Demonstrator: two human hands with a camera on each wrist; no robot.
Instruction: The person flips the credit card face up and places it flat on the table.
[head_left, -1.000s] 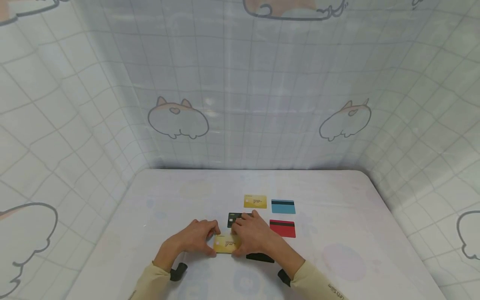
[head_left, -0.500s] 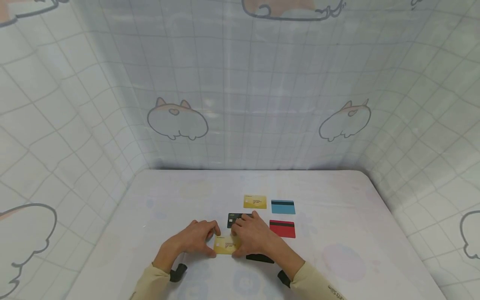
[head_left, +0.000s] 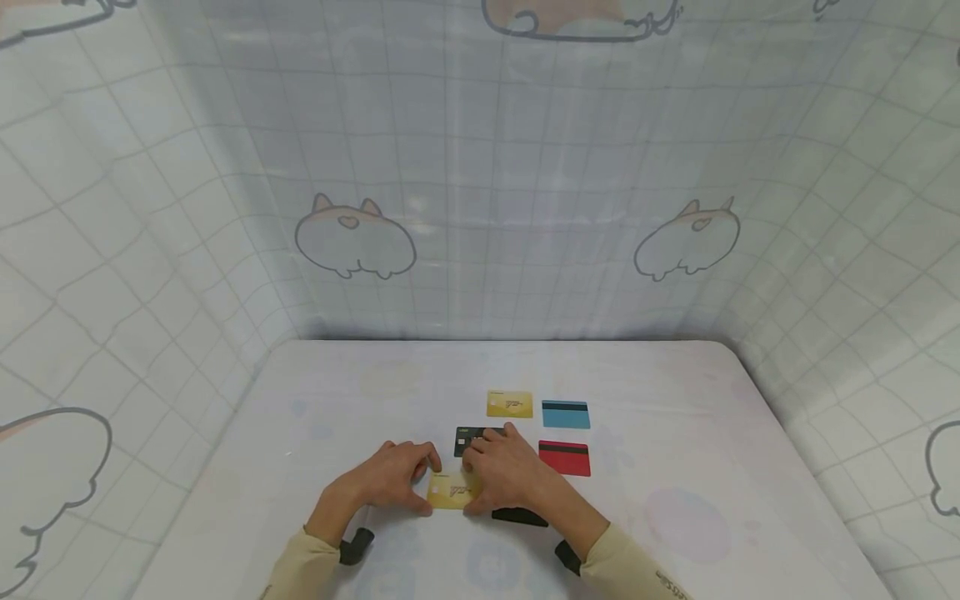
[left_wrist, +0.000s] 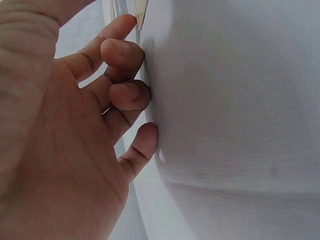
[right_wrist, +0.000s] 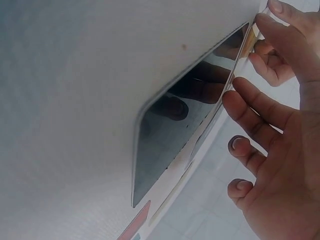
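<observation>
A gold bank card (head_left: pixel 450 490) lies between my hands near the front of the table. My left hand (head_left: pixel 393 475) holds its left end, thumb at the near corner and index finger at the far one. At its right end my right hand (head_left: pixel 504 473) holds it likewise, covering part of it. Only a corner of the gold card (left_wrist: pixel 141 11) shows in the left wrist view, by a fingertip. A dark card with a chip (head_left: pixel 467 442) lies just beyond, partly hidden by the right fingers. Under the right wrist is a glossy black card (right_wrist: pixel 180 115).
Another gold card (head_left: pixel 510 404) and a blue card with a dark stripe (head_left: pixel 566 414) lie farther back. To the right of my right hand is a red striped card (head_left: pixel 564 458). The white table (head_left: pixel 675 417) ends against a grid-patterned curtain (head_left: pixel 510 208).
The gold card between my hands has shifted very slightly toward me. Both hands and the other cards stay where they were.
</observation>
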